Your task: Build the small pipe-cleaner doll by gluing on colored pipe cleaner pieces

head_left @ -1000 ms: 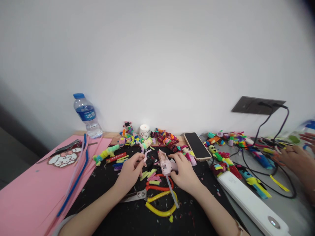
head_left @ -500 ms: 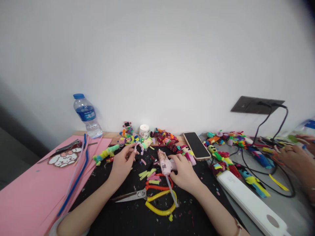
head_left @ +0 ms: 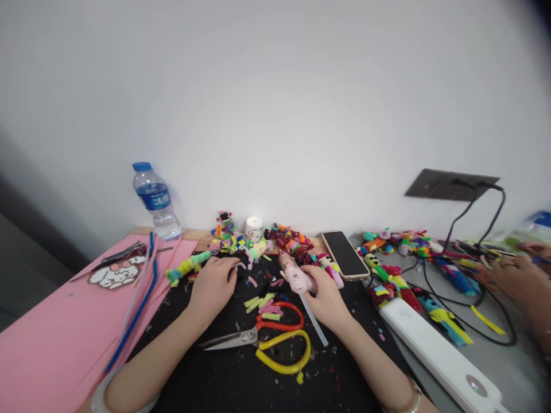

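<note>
My right hand [head_left: 325, 298] is wrapped around the handle of a pink hot glue gun [head_left: 297, 279], whose brown-stained nozzle faces away from me. A translucent glue stick [head_left: 315, 321] juts out of its back. My left hand [head_left: 214, 288] rests low over the black mat [head_left: 215, 381] with fingers curled together. By its fingertips a short lilac pipe cleaner piece [head_left: 240, 265] pokes out; the grip itself is mostly hidden. Scissors [head_left: 245, 337] with red and yellow handles lie between my forearms, beside several cut green and pink pieces [head_left: 266, 306].
Fuzzy figures [head_left: 230, 238] line the wall around a white round container [head_left: 253, 228]. A phone [head_left: 345, 255], a white elongated device [head_left: 439, 355] and cables lie right, near another person's hand [head_left: 512, 281]. Left are a water bottle [head_left: 157, 201] and pink sheets [head_left: 47, 355].
My left hand has lowered toward the mat, with its fingers now turned down. The glue gun has tilted and its glue stick has swung right, off the scissors' handles.
</note>
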Motion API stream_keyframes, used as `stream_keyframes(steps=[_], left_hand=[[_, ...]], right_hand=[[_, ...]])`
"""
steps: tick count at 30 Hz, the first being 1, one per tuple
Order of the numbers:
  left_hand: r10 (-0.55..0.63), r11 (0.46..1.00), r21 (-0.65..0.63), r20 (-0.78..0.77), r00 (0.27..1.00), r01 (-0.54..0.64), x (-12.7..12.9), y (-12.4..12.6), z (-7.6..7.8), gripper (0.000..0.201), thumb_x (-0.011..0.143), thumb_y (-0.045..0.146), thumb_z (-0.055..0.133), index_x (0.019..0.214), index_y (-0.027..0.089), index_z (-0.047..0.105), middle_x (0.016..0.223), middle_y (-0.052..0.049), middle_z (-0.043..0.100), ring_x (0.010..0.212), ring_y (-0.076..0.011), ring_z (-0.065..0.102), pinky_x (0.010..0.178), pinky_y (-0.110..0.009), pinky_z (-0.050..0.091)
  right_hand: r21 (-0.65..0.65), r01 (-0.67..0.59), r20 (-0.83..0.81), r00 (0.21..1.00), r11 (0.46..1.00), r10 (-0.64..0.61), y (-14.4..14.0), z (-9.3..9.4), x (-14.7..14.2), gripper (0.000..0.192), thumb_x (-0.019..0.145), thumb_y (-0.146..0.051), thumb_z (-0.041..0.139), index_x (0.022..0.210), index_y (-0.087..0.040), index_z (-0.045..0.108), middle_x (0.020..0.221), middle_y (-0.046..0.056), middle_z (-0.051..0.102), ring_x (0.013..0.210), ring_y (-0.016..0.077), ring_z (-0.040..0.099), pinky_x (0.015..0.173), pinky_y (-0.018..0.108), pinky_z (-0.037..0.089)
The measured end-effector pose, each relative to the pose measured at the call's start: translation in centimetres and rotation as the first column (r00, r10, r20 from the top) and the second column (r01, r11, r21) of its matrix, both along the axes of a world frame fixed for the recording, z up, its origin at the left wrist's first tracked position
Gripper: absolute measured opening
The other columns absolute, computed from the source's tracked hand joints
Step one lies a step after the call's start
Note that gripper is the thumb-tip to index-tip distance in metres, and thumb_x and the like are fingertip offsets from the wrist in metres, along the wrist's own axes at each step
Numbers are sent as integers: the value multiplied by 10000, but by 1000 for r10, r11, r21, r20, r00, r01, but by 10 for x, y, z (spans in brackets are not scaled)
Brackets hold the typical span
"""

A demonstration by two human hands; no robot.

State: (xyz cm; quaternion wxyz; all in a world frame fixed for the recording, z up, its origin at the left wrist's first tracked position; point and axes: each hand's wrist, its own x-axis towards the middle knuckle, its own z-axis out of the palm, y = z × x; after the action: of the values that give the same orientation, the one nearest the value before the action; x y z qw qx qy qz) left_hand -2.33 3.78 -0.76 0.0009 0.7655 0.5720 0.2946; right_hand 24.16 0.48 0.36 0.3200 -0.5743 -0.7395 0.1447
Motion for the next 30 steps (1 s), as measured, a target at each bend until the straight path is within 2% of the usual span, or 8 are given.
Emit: stream_keyframes(steps=[3,6,10,12,15,20,24,30], left_hand=[[-36,997,65,28,999,34,2,-1,2,250,849,176,492,1016,158,678,1104,-112,667,1024,-306,552,912,-452,443],[-190,979,88,91,977,182,7,-3,4,246,880,174,477,1036,165,667,1122,-105,653,1056,-273,535,944,-440,433],[-476,878,14,133,870,478,16,-11,6,252,904,154,464,1077,187,645,1103,-86,666,1069,-235,526,966,-409,423],[-535,838,-17,173,827,546,22,-16,8,253,901,157,483,1104,195,629,1102,-81,667,1080,-231,522,973,-405,416],[-514,837,-35,293,806,546,30,-24,10,202,894,193,518,1059,181,634,1022,-79,676,1012,-220,557,923,-373,440],[-325,878,-154,504,800,453,40,-33,13,128,877,221,539,910,168,651,878,-49,674,836,-185,607,772,-293,462],[-279,870,-204,549,788,449,41,-34,14,157,884,260,527,849,162,644,818,-29,668,778,-173,604,727,-270,442],[-286,853,-216,567,772,475,41,-34,15,176,888,269,516,836,159,643,808,-21,666,769,-167,600,724,-255,434]], right_hand=[[-8,-4,-71,997,1000,3,0,1,-1,293,743,-182,560,1035,-190,585,1005,68,658,930,237,612,818,358,474],[12,1,-112,994,1000,0,2,1,0,274,747,-195,553,1019,-184,588,997,71,662,897,233,621,785,354,487],[18,7,-140,990,1000,-4,3,-3,1,275,738,-187,536,1006,-184,595,961,64,669,830,222,627,734,338,496],[5,6,-144,990,1000,-5,2,-4,0,296,717,-165,533,1005,-183,597,951,59,670,815,218,625,721,328,496],[8,-38,-145,989,999,39,1,-3,-3,298,716,-153,523,1004,-183,596,944,55,661,818,212,620,725,315,490],[75,-154,-57,986,985,159,-6,-1,-10,279,764,-213,566,1042,-197,575,963,59,625,876,222,593,760,315,471],[89,-191,-4,981,978,192,-10,2,-12,287,777,-253,591,1057,-199,565,976,66,612,906,236,572,802,341,456],[90,-195,14,981,977,195,-11,3,-13,305,770,-230,578,1073,-204,559,987,64,612,910,237,568,817,355,455]])
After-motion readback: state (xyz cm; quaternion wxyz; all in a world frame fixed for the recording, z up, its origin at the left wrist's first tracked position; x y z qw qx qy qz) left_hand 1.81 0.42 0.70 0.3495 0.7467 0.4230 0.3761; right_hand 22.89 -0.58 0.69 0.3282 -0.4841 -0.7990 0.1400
